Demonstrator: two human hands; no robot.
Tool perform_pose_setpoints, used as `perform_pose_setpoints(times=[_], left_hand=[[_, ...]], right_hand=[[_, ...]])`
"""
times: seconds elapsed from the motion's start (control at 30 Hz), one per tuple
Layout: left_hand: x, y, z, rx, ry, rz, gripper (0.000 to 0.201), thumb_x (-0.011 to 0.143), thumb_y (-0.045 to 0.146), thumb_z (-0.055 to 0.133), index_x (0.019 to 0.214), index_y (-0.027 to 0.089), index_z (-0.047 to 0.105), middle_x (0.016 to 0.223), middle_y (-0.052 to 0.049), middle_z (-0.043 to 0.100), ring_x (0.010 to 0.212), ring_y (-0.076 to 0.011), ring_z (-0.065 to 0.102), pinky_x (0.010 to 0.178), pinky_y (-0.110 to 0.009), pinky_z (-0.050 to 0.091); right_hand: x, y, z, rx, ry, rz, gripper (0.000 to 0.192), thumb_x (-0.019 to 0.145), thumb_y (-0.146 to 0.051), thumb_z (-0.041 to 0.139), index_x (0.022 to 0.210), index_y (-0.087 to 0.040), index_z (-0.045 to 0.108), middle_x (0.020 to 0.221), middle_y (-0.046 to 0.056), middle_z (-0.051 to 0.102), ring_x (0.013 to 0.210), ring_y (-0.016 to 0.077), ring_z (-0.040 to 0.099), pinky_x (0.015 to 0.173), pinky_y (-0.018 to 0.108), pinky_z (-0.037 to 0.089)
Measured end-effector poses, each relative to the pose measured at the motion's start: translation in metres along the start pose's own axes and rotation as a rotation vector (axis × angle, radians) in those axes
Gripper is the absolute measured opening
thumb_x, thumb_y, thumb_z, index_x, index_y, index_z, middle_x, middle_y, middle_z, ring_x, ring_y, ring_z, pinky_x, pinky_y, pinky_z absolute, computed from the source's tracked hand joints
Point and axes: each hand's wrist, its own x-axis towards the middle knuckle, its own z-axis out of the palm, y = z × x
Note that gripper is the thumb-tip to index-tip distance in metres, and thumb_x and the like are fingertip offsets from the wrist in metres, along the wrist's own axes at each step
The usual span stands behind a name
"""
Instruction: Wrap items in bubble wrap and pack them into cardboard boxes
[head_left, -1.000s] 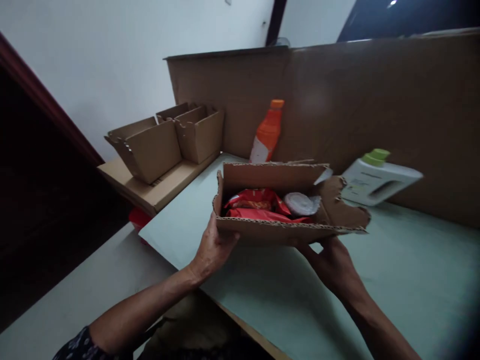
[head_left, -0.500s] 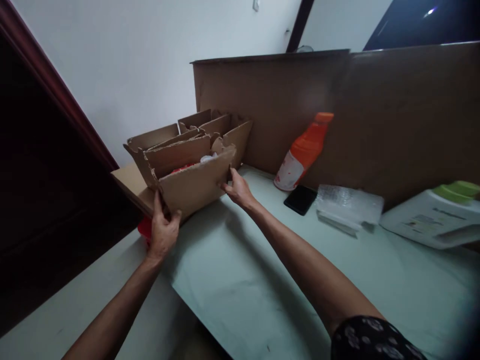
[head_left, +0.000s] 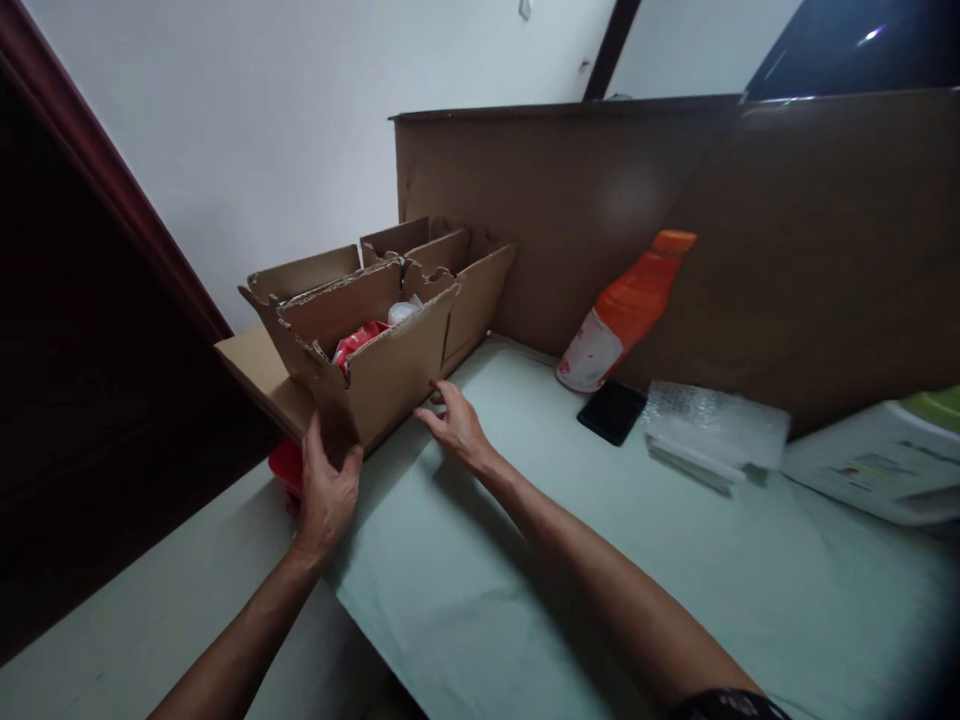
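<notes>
Here the left hand [head_left: 324, 490] cups the open brown cardboard box [head_left: 375, 365] at its corner; the right hand [head_left: 454, 425], fingers loosely spread, touches its base.

filled box [head_left: 375, 375]: carried → set beside empty boxes [head_left: 450, 270] | right hand [head_left: 457, 425]: releasing

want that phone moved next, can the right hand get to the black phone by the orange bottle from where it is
Probably yes. The right hand rests at the cardboard box, and only bare table lies between it and the black phone. The orange bottle stands behind the phone, not in the way.
</notes>
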Motion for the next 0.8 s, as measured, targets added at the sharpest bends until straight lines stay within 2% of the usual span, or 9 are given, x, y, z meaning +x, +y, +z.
perform_pose_setpoints(times=[0.07, 0.13, 0.27, 0.37, 0.5, 0.57, 0.63, 0.73, 0.8], left_hand=[[-0.024, 0.014, -0.003, 0.087, -0.027, -0.029, 0.071, 0.09, 0.029, 0.062, 0.154, 0.021, 0.031, 0.151, -0.017, 0.046, 0.141, -0.0304, 0.046, 0.111, -0.048, 0.047], [-0.052, 0.028, -0.005, 0.189, -0.132, -0.019, 0.068, 0.092, 0.033, 0.059, 0.153, 0.021, 0.033, 0.151, -0.018, 0.044, 0.138, -0.0326, 0.048, 0.104, -0.049, 0.052], [-0.097, 0.034, 0.006, 0.249, -0.567, 0.285, 0.05, 0.094, 0.035, 0.052, 0.143, 0.025, 0.05, 0.145, -0.014, 0.054, 0.131, -0.032, 0.055, 0.104, -0.053, 0.052], [-0.122, 0.024, 0.043, 0.241, -0.84, 0.579, 0.044, 0.093, 0.04, 0.052, 0.135, 0.027, 0.059, 0.141, -0.012, 0.059, 0.127, -0.0319, 0.059, 0.099, -0.051, 0.056], [-0.165, 0.034, 0.109, 0.189, -0.928, 0.973, 0.041, 0.091, 0.041, 0.057, 0.129, 0.027, 0.064, 0.139, -0.013, 0.062, 0.125, -0.0331, 0.061, 0.093, -0.049, 0.059], [-0.187, 0.048, 0.129, 0.168, -0.914, 1.09, 0.039, 0.092, 0.039, 0.055, 0.127, 0.026, 0.066, 0.14, -0.014, 0.062, 0.125, -0.0341, 0.061, 0.093, -0.051, 0.058], [-0.201, 0.059, 0.141, 0.164, -0.908, 1.163, 0.042, 0.092, 0.036, 0.055, 0.132, 0.025, 0.063, 0.143, -0.015, 0.059, 0.127, -0.0348, 0.06, 0.094, -0.053, 0.057], [-0.208, 0.06, 0.147, 0.166, -0.949, 1.231, 0.06, 0.09, 0.036, 0.059, 0.149, 0.032, 0.046, 0.147, -0.012, 0.057, 0.128, -0.0346, 0.06, 0.094, -0.053, 0.057], [-0.208, 0.052, 0.148, 0.155, -0.963, 1.22, 0.071, 0.09, 0.035, 0.058, 0.156, 0.039, 0.032, 0.146, -0.01, 0.058, 0.127, -0.0356, 0.061, 0.093, -0.055, 0.057]], right_hand=[[-0.038, 0.008, -0.014, -0.041, -0.041, -0.026, 0.043, 0.089, -0.027, 0.064, 0.13, -0.015, 0.061, 0.143, 0.019, 0.055, 0.125, 0.0294, 0.059, 0.106, 0.047, 0.047], [-0.085, 0.017, -0.034, -0.1, -0.08, -0.032, 0.035, 0.086, -0.022, 0.067, 0.12, -0.014, 0.067, 0.142, 0.02, 0.056, 0.13, 0.0329, 0.055, 0.108, 0.052, 0.043], [-0.182, 0.024, -0.084, -0.23, -0.117, 0.034, 0.034, 0.087, -0.022, 0.069, 0.121, -0.018, 0.069, 0.14, 0.015, 0.061, 0.132, 0.0285, 0.053, 0.111, 0.047, 0.039], [-0.248, 0.027, -0.122, -0.362, -0.133, 0.095, 0.036, 0.091, -0.027, 0.067, 0.126, -0.019, 0.066, 0.142, 0.012, 0.061, 0.133, 0.0243, 0.052, 0.111, 0.041, 0.039], [-0.336, 0.051, -0.187, -0.566, -0.03, 0.282, 0.033, 0.088, -0.031, 0.071, 0.12, -0.022, 0.069, 0.136, 0.006, 0.066, 0.127, 0.0195, 0.057, 0.105, 0.034, 0.042], [-0.384, 0.068, -0.233, -0.658, 0.097, 0.426, 0.026, 0.084, -0.025, 0.074, 0.109, -0.021, 0.073, 0.128, 0.008, 0.07, 0.123, 0.0226, 0.059, 0.102, 0.038, 0.044], [-0.432, 0.082, -0.292, -0.755, 0.254, 0.577, 0.021, 0.08, -0.017, 0.074, 0.101, -0.017, 0.073, 0.124, 0.015, 0.07, 0.12, 0.0289, 0.06, 0.1, 0.046, 0.044], [-0.5, 0.09, -0.394, -0.924, 0.507, 0.788, 0.022, 0.078, -0.011, 0.069, 0.1, -0.014, 0.07, 0.128, 0.021, 0.066, 0.123, 0.0363, 0.056, 0.099, 0.056, 0.041], [-0.543, 0.084, -0.459, -1.036, 0.657, 0.897, 0.02, 0.08, -0.013, 0.066, 0.1, -0.012, 0.067, 0.135, 0.024, 0.06, 0.131, 0.0402, 0.048, 0.102, 0.061, 0.035]])
